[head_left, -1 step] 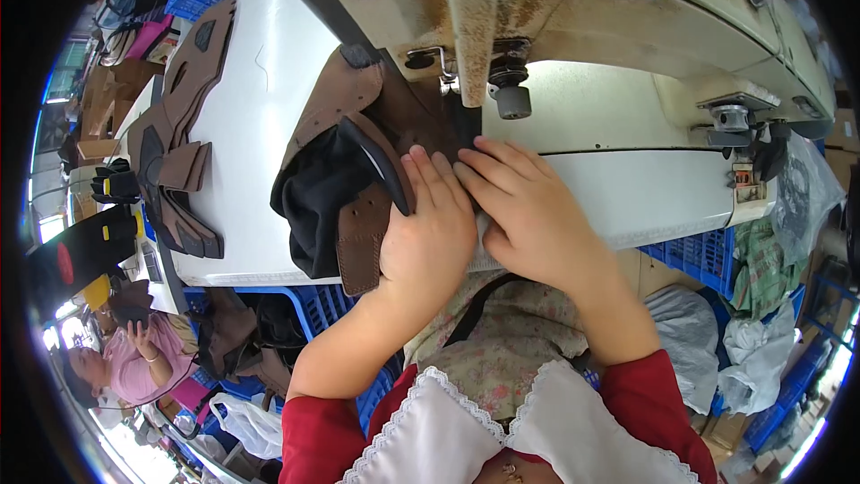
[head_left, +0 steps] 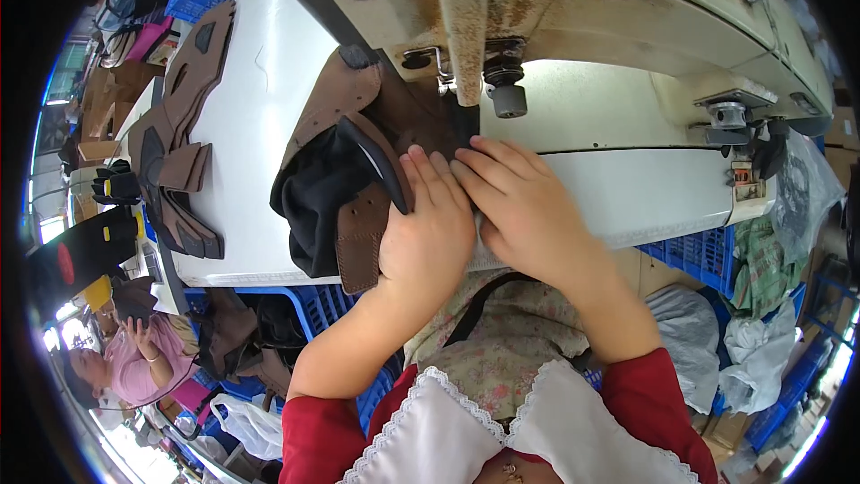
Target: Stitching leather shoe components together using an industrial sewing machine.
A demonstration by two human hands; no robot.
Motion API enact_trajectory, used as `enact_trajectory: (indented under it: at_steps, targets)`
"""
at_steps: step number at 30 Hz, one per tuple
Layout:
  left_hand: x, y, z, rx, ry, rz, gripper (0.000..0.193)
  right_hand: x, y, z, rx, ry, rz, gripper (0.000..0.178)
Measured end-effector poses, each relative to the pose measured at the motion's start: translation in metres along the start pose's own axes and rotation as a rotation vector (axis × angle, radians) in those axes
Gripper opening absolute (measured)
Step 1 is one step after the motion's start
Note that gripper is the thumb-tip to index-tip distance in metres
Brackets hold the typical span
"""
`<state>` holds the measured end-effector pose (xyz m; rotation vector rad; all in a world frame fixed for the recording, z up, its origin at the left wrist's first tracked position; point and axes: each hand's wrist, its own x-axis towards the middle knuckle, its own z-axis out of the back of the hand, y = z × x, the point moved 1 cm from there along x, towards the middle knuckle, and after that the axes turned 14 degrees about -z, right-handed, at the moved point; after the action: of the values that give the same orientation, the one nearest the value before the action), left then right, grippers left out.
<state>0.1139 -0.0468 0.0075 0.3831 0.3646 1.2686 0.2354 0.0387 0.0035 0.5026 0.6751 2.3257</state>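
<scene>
A brown shoe upper with rows of eyelet holes and a black lining lies on the white table, its far part under the head of a sewing machine. My left hand rests on the upper's near side, fingers stretched forward and thumb hidden. Beside it, my right hand lies with fingers extended, their tips at the upper's right edge close to the left fingertips. The needle area is partly covered by the machine's front lever.
More brown shoe pieces lie in a row along the table's left. Blue crates stand below the table edge, some holding dark pieces. At the left a person in pink holds a dark piece. Plastic bags sit at the lower right.
</scene>
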Motion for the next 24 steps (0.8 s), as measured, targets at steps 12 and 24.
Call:
enact_trajectory:
  at_steps: [12, 24]
  targets:
    - [0.005, -0.003, -0.006, -0.02, -0.053, 0.088, 0.047, -0.005, -0.004, -0.026, -0.026, -0.214, 0.049, 0.046]
    - [-0.016, -0.002, 0.037, -0.483, -0.217, 0.083, 0.05, 0.003, -0.01, -0.023, -0.078, -0.206, 0.146, 0.037]
